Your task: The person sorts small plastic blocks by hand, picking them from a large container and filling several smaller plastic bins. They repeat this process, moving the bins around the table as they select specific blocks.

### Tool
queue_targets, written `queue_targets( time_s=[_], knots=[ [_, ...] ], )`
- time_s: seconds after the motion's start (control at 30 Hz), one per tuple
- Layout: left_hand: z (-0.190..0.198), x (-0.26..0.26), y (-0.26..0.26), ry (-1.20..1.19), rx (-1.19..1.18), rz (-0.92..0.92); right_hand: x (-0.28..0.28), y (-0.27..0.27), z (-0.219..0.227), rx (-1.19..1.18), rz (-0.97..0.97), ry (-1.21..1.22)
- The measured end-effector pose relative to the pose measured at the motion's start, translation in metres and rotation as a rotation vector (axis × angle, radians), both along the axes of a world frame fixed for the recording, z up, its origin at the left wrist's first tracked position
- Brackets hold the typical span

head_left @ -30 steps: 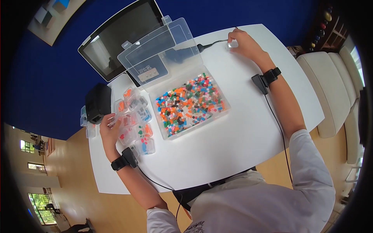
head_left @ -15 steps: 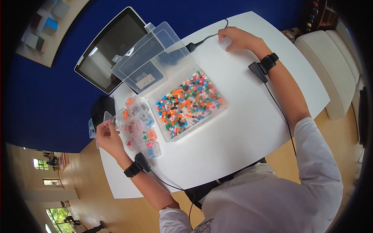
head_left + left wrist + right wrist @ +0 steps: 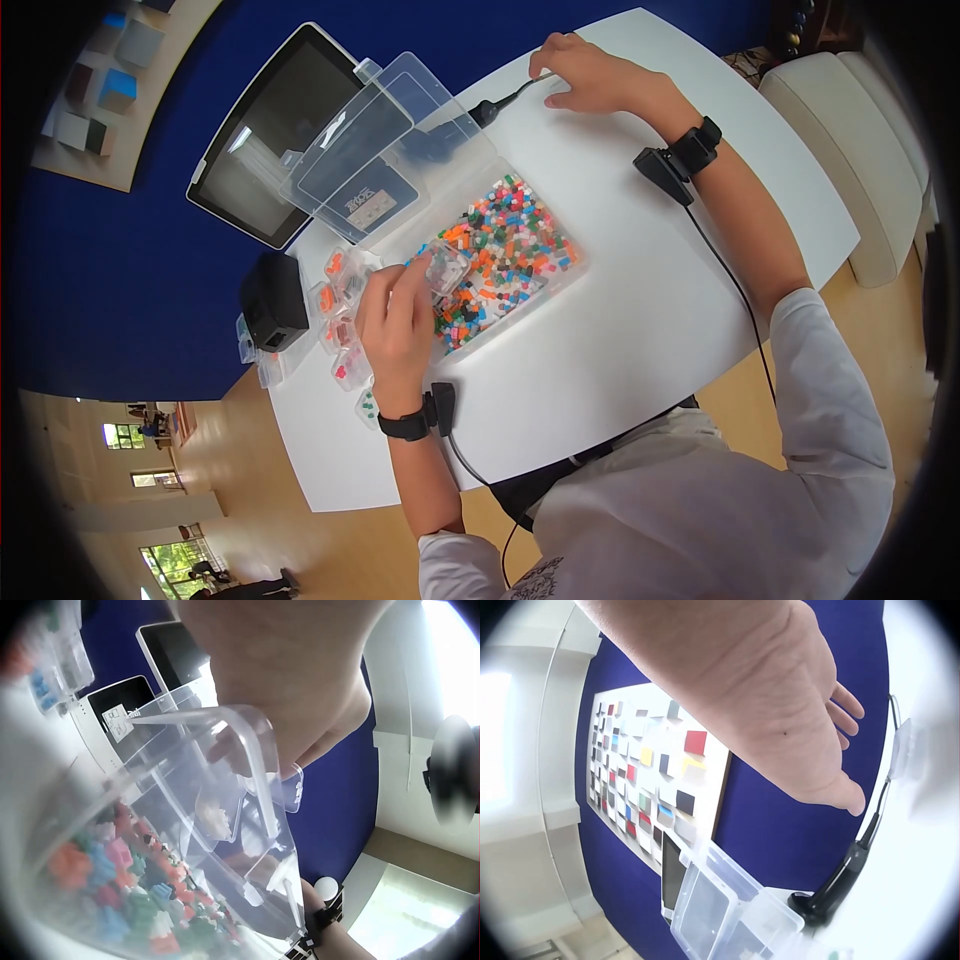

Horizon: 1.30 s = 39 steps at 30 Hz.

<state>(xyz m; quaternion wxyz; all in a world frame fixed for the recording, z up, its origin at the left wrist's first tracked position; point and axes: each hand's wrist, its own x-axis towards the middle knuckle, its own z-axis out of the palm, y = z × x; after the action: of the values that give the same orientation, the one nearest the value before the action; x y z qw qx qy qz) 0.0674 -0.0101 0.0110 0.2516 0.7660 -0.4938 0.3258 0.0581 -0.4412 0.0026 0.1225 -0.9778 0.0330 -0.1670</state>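
Note:
My left hand (image 3: 395,325) holds a small clear box (image 3: 447,268) above the left part of a large clear box (image 3: 522,312). Loose small bricks (image 3: 520,240) in many colours fill the large box, whose lid (image 3: 350,135) stands raised at the back. Pale pieces show through the small box. My right hand (image 3: 595,75), fingers apart and nothing between them, is over the far side of the table. Beside its fingers in the right wrist view, a clear small container (image 3: 904,748) sits on the white table; in the head view the hand hides it.
Several small clear boxes (image 3: 347,368) with coloured pieces are left of the large box. Beyond them is a black box-shaped device (image 3: 275,300). A dark screen (image 3: 265,150) stands behind the lid. A cable with a black connector (image 3: 485,112) runs along the table's far side.
My left hand has come right from beside the black device to above the bricks, carrying the small clear box. My right hand has let go of its clear container and its fingers have spread.

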Motion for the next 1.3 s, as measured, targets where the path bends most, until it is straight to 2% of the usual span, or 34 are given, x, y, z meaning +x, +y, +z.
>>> queue_targets(
  time_s=[0.07, 0.13, 0.2, 0.27, 0.33, 0.37, 0.43, 0.57, 0.63, 0.8, 0.87, 0.93, 1.03, 1.3],
  knots=[
    [0.002, -0.002, 0.000, -0.047, 0.036, -0.010, -0.003, 0.011, 0.009, -0.007, 0.030, -0.047],
    [0.003, -0.005, 0.003, -0.096, 0.074, -0.041, -0.006, 0.027, 0.021, 0.020, 0.191, -0.134],
    [0.009, -0.011, 0.003, -0.126, 0.101, -0.085, -0.015, 0.054, 0.040, 0.179, 0.425, -0.163],
    [0.014, -0.020, -0.001, -0.183, 0.124, -0.130, -0.035, 0.095, 0.071, 0.387, 0.618, -0.039],
    [0.018, -0.027, -0.007, -0.192, 0.107, -0.132, -0.045, 0.125, 0.070, 0.484, 0.762, -0.025],
    [0.019, -0.028, -0.010, -0.206, 0.088, -0.138, -0.053, 0.134, 0.067, 0.490, 0.762, -0.022],
    [0.016, -0.024, -0.009, -0.191, 0.082, -0.130, -0.066, 0.149, 0.060, 0.438, 0.838, 0.161],
    [0.014, -0.024, -0.010, -0.179, 0.078, -0.122, -0.060, 0.182, 0.034, 0.264, 0.830, 0.029],
    [0.011, -0.024, -0.013, -0.180, 0.068, -0.123, -0.051, 0.194, 0.020, 0.195, 0.830, -0.152],
    [0.000, -0.021, -0.009, -0.141, -0.029, -0.031, -0.054, 0.188, 0.027, 0.220, 0.841, -0.117],
    [-0.001, -0.019, -0.013, -0.029, -0.162, 0.030, -0.056, 0.180, 0.035, 0.249, 0.863, -0.083],
    [0.001, -0.019, -0.013, 0.015, -0.156, 0.026, -0.057, 0.175, 0.043, 0.359, 0.796, 0.035],
    [0.001, -0.020, -0.014, 0.089, -0.140, 0.018, -0.055, 0.170, 0.056, 0.369, 0.717, 0.071],
    [0.001, -0.026, -0.018, 0.239, -0.141, -0.025, -0.056, 0.159, 0.063, 0.348, 0.772, -0.077]
  ],
)
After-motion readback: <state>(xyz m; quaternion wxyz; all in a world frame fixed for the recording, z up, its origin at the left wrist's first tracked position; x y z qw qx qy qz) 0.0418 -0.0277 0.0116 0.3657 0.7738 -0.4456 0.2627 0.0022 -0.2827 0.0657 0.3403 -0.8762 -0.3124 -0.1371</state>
